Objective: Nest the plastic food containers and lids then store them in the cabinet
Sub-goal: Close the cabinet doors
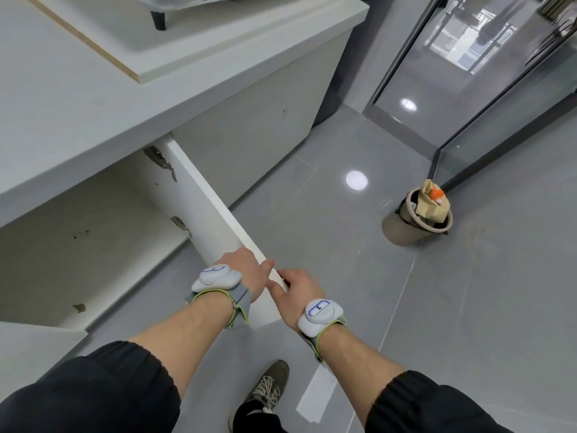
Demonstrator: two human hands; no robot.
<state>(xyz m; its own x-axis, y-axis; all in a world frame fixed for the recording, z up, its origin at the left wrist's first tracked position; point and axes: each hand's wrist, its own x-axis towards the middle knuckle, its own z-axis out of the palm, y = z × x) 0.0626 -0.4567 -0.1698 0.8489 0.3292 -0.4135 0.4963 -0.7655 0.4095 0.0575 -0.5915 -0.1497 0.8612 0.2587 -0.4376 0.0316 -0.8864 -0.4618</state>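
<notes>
Both hands on open cabinet door

My left hand (246, 270) and right hand (296, 287) grip the free edge of the white cabinet door (215, 214), close together on either side; cabinet (93, 245) interior open at left, containers not visible.

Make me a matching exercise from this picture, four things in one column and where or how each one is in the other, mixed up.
1. cabinet door
2. waste bin
3. left hand
4. shoe

A. on the floor, stuffed with paper
B. swung open, held at its edge
C. on the floor below the arms
D. gripping the door, beside the right hand

Pairs: 1-B, 2-A, 3-D, 4-C
</notes>
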